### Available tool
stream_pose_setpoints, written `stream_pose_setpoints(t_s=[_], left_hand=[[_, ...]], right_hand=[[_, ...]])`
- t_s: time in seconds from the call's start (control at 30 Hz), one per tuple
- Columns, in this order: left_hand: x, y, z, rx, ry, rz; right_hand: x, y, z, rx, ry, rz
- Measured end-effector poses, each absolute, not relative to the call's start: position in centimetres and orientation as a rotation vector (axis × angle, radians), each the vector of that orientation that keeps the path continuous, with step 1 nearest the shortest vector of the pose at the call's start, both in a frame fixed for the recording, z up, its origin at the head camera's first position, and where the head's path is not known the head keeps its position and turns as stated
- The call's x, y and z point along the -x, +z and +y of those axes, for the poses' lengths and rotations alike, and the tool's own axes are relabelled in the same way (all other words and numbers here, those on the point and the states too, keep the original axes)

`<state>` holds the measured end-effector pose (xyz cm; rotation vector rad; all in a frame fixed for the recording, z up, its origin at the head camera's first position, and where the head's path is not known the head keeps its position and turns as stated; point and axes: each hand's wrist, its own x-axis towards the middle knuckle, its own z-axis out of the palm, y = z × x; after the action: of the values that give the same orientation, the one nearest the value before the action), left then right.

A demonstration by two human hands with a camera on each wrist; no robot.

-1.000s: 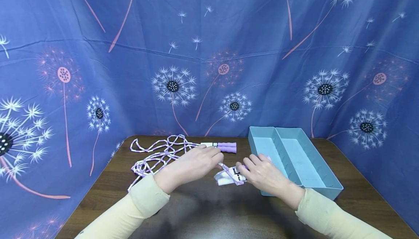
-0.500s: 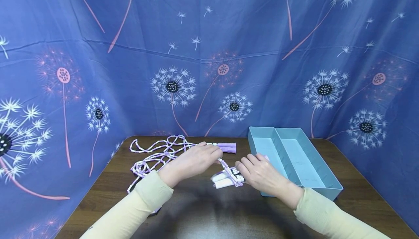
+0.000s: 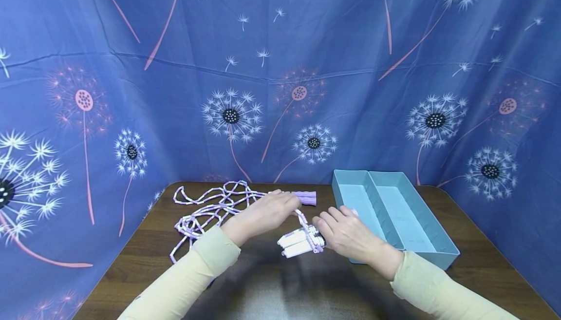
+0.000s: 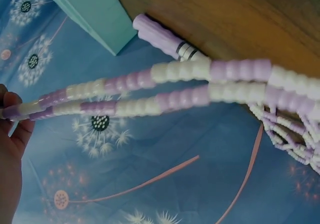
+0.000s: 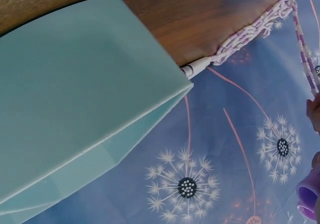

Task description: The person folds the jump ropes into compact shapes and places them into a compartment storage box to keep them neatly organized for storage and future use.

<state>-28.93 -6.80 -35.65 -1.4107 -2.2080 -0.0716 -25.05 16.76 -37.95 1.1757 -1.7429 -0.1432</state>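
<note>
My right hand (image 3: 344, 232) grips two jump rope handles (image 3: 298, 243) side by side, their white ends pointing left. Their purple grips (image 5: 311, 191) stick out at the edge of the right wrist view. Purple-and-white beaded cord (image 3: 313, 238) crosses round the white parts. My left hand (image 3: 268, 213) pinches this cord just above and left of the handles. In the left wrist view, two beaded strands (image 4: 180, 72) run side by side from the fingers towards a heap of cord. Whether all the cord belongs to one rope, I cannot tell.
A tangled beaded rope (image 3: 215, 208) lies on the table's left, with a purple-gripped handle (image 3: 305, 197) at the back. To the right stands a pale blue bin (image 3: 431, 252) with two compartments, close to my right hand. A patterned blue cloth (image 3: 280, 115) hangs behind.
The held handles have tilted and shifted slightly left and nearer, so both white ends show side by side. My left hand has moved a little right with the cord; the right hand barely moved.
</note>
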Motion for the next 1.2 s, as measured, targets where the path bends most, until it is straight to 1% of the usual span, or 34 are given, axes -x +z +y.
stream_pose_setpoints(t_s=[0.27,0.4,0.73,0.97,1.2], left_hand=[[29.7,-36.6,-6.9,1.332,-0.128,-2.373],[30.7,-37.1,-7.1,1.340,-0.142,-2.313],[32.0,-38.7,-8.7,1.243,-0.079,-2.226],[32.0,-39.3,-8.3,1.221,0.032,-2.143],[31.0,-39.9,-7.2,1.166,0.088,-2.229]], right_hand=[[24.6,-36.9,16.2,-1.205,-0.112,-1.631],[24.2,-35.9,16.1,-1.206,-0.082,-1.591],[23.1,-33.2,15.9,-1.186,-0.048,-1.488],[23.0,-32.2,15.9,-1.152,0.011,-1.470],[23.6,-31.7,15.8,-1.096,0.006,-1.458]])
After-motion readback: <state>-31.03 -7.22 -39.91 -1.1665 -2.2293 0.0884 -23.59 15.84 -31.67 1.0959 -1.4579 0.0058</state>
